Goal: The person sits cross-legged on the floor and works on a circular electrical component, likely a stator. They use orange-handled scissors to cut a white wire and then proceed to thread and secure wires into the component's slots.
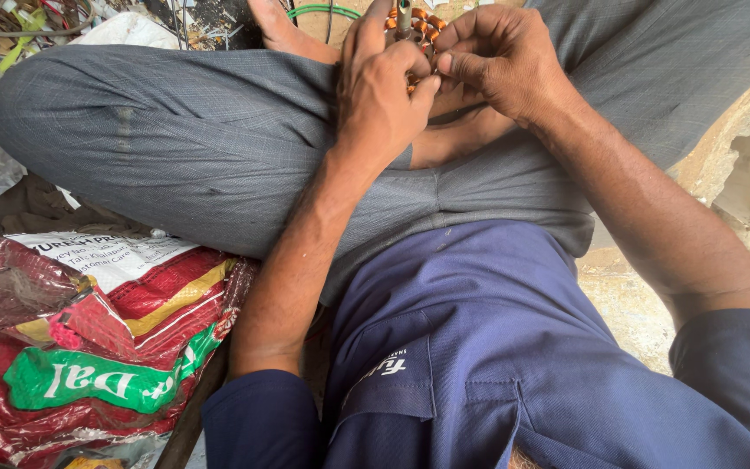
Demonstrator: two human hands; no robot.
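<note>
A round motor part wound with orange-copper wire coils (pixel 420 24) sits at the top centre, resting by my crossed legs and bare foot. A metal shaft sticks up from its middle. My left hand (pixel 381 91) curls over its near side, fingers closed on the coils. My right hand (pixel 498 61) meets it from the right, thumb and fingertips pinched on the winding. Most of the part is hidden behind both hands.
I sit cross-legged in grey trousers (pixel 184 139) and a dark blue shirt (pixel 479 365). A red, green and white plastic sack (pixel 88 347) lies at the lower left. Loose wires and scraps (pixel 36 22) litter the upper left. A green cable (pixel 323 10) runs along the top.
</note>
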